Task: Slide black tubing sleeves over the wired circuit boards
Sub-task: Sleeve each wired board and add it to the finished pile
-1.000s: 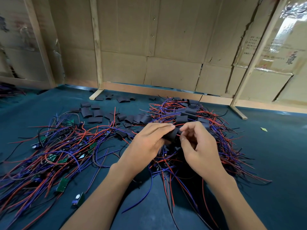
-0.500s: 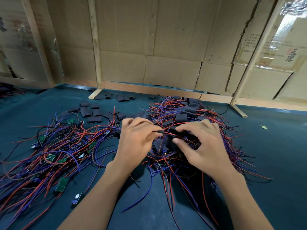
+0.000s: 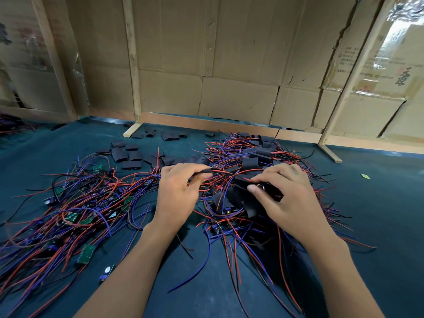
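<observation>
Over the dark green table (image 3: 378, 214), the left hand (image 3: 177, 193) pinches red wires (image 3: 220, 172) between thumb and curled fingers. The right hand (image 3: 286, 198) has thumb and fingertips clamped on a black sleeve (image 3: 243, 183) atop the right-hand tangle. Bare circuit boards (image 3: 86, 254) lie in the left pile; loose sleeves (image 3: 128, 154) sit behind it.

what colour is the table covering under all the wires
Dark teal, a plain matte table covering with no pattern; it shows in the head view, the only one.
</observation>
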Motion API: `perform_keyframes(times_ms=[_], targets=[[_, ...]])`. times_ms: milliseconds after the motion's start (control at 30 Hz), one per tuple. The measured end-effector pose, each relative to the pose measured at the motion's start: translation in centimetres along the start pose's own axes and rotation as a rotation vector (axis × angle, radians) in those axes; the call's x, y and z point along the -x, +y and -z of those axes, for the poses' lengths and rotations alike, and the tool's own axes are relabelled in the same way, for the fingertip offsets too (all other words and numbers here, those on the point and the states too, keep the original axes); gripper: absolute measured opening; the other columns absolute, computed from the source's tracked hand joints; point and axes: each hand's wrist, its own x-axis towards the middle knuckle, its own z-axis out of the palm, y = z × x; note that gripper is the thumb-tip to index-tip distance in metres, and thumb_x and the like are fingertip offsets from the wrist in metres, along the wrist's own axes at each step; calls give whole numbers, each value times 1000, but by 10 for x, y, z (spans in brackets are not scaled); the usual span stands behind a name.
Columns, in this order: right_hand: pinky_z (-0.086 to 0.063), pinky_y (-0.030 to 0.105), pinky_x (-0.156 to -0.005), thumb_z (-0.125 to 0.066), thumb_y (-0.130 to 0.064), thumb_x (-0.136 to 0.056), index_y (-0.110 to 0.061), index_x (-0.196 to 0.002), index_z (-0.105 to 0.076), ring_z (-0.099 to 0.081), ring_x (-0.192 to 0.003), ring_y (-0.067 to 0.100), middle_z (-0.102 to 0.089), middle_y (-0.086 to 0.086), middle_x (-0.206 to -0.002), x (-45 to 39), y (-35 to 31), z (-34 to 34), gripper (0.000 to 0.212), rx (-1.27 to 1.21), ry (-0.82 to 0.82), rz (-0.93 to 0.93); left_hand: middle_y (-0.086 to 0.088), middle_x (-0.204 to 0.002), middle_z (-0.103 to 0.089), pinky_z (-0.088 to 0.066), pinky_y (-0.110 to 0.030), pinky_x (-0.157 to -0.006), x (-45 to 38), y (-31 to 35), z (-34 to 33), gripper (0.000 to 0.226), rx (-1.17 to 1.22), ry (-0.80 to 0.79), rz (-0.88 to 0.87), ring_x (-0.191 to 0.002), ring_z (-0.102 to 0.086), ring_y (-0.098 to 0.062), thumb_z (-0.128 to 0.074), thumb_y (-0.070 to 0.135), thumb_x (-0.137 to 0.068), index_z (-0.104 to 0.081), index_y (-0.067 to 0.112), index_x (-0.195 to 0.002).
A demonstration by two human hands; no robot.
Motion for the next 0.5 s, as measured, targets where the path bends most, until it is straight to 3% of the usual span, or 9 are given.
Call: perform_keyframes(times_ms=[133,233,300,367,500], targets=[[-45,39,-87,-64,-24,-98,-17,-101,-73,-64,-95,21,-71,-8,-102,0,2,0,12,-15,91,19,20,-79,-67,-44,-43,-85,-1,3,1,13,-24,3,-74,-90,-48,16,-72,19,-84,-78,23,-95],[-52,30,-81,-69,-22,-96,-15,-105,-73,-66,-89,13,-70,-6,-101,-1,1,1,13,-131,133,-23,24,-82,-65,-41,-37,-86,-1,4,1,11,-36,16,-117,-89,-51,11,-73,19,-85,-78,20,-94],[-50,17,-80,-77,-23,-88,-18,-107,-71,-65,-85,6,-68,-5,-98,-1,-2,1,21,-212,159,-65,24,-85,-66,-39,-34,-89,-1,2,2,11,-47,-5,-150,-87,-55,9,-74,16,-85,-77,20,-95],[-46,11,-78,-82,-27,-81,-20,-105,-68,-65,-83,7,-67,-4,-94,-2,-4,2,28,-257,174,-98,19,-90,-70,-35,-30,-91,-2,2,3,10,-81,-36,-205,-83,-62,-3,-74,14,-87,-77,17,-95],[-50,23,-80,-85,-23,-78,-24,-96,-68,-65,-90,16,-65,-5,-97,-3,-4,7,25,-397,169,-113,13,-89,-73,-36,-31,-89,-3,3,3,8,-111,-34,-237,-77,-65,-13,-73,15,-87,-77,16,-93]])
